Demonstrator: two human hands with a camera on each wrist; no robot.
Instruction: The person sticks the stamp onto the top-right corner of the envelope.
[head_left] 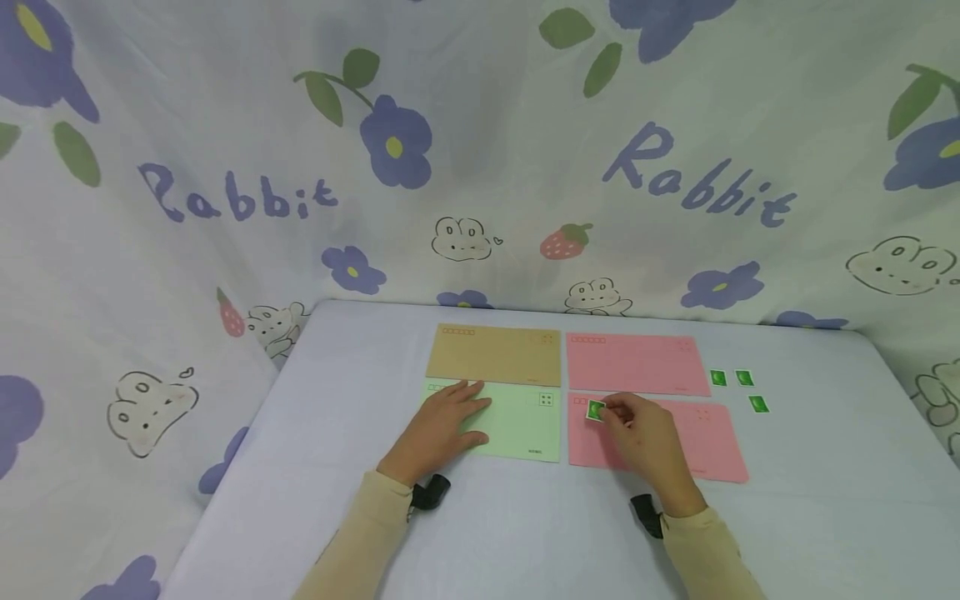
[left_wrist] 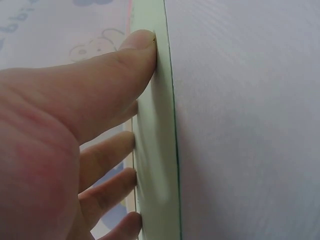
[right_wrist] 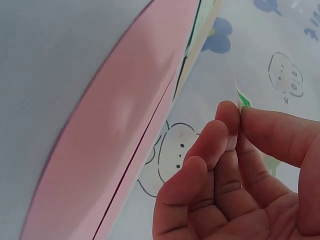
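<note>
Pinch the green stamp [head_left: 595,410] lightly by its edge, where your right hand [head_left: 647,442] grasps it between thumb and fingertips over the left end of the nearer pink envelope [head_left: 712,450], and level it before any contact, as a hard squeeze could crease it. Your left hand [head_left: 441,429], grasping nothing, rests with fingers spread on the pale green envelope [head_left: 521,429] and is best held steady there. The stamp looks small and thin, white-bordered, slightly curved in the right wrist view
</note>
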